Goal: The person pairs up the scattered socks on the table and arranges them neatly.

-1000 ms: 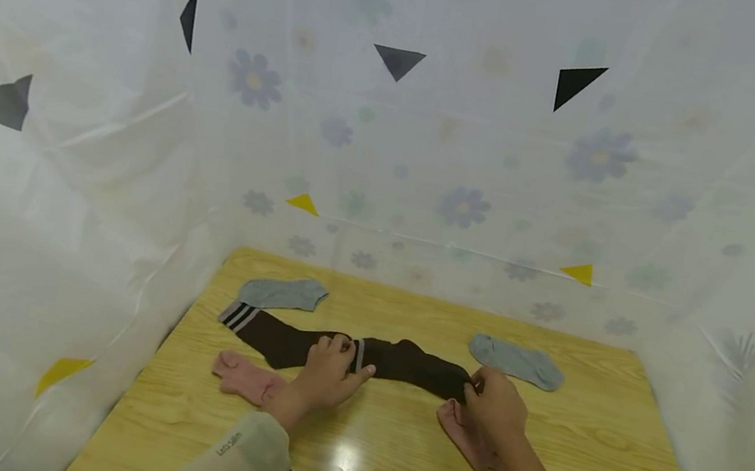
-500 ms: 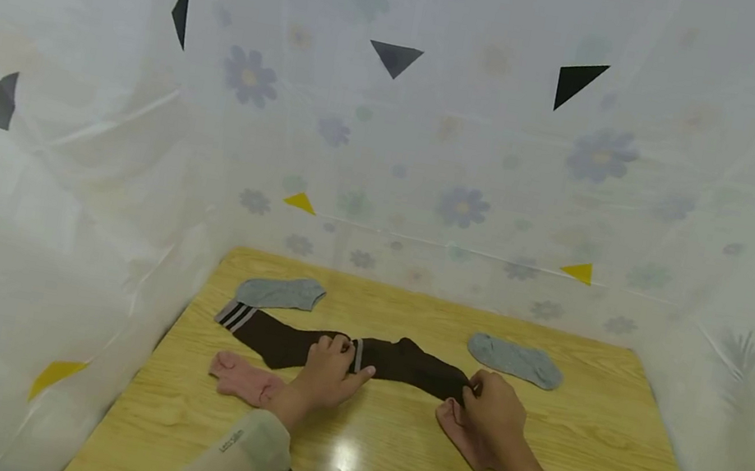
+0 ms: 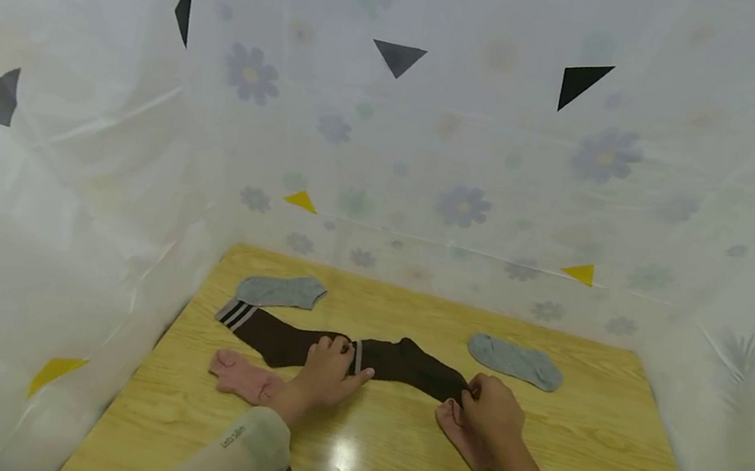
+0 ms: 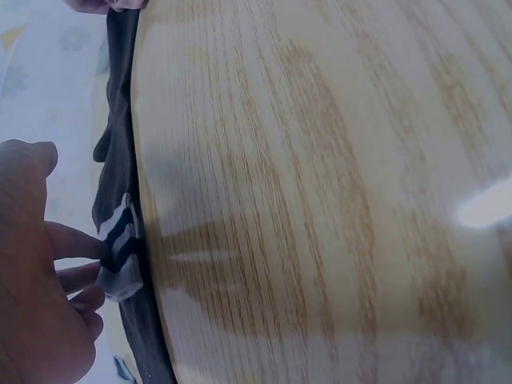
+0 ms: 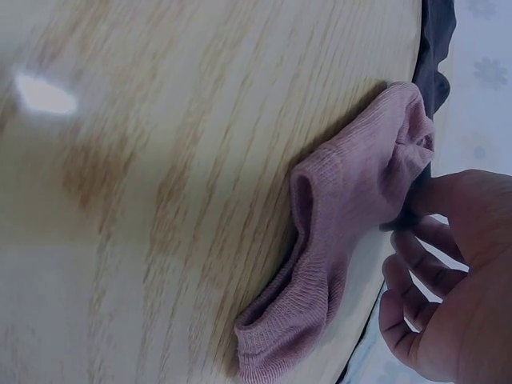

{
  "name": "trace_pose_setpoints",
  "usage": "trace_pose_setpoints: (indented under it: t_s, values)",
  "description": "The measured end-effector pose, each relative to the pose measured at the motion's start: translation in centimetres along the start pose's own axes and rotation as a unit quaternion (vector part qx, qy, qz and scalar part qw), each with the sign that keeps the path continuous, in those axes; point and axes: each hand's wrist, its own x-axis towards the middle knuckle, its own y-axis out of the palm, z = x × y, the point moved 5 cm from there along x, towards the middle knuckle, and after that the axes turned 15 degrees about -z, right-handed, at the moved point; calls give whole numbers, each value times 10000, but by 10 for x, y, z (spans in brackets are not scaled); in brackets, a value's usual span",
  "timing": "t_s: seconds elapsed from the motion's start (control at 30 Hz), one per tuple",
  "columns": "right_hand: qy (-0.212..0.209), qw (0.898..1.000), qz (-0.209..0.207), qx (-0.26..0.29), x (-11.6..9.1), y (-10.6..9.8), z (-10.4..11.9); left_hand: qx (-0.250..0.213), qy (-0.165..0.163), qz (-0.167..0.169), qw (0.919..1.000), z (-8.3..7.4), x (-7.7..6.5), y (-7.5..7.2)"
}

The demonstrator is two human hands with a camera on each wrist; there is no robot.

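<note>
Two long dark socks with striped cuffs lie end to end across the table in the head view. My left hand (image 3: 328, 373) rests its fingertips on the striped cuff (image 4: 122, 248) of the right-hand dark sock (image 3: 401, 362), thumb held apart. That cuff overlaps the foot end of the left-hand dark sock (image 3: 285, 341). At the other end, my right hand (image 3: 496, 414) pinches the toe of the right-hand sock between thumb and fingers. A pink ankle sock (image 5: 352, 192) lies just below that hand, which partly covers it in the head view.
Another pink ankle sock (image 3: 243, 377) lies left of the left wrist. Grey ankle socks lie at the back left (image 3: 281, 291) and back right (image 3: 515, 362). The wooden table (image 3: 383, 470) meets white sheeting (image 3: 392, 146) at its back and sides.
The hands and socks stay practically in place. Only a slight shift of the head camera shows.
</note>
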Motion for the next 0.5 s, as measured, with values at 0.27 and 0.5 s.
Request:
trace_pose_setpoints:
  t_s: [0.27, 0.5]
  values:
    - [-61, 10000, 3, -56, 1, 5, -4, 44, 37, 12, 10000, 3, 2, 5]
    - [-26, 9999, 50, -125, 2, 11, -8, 157, 70, -34, 9998, 6, 1, 10]
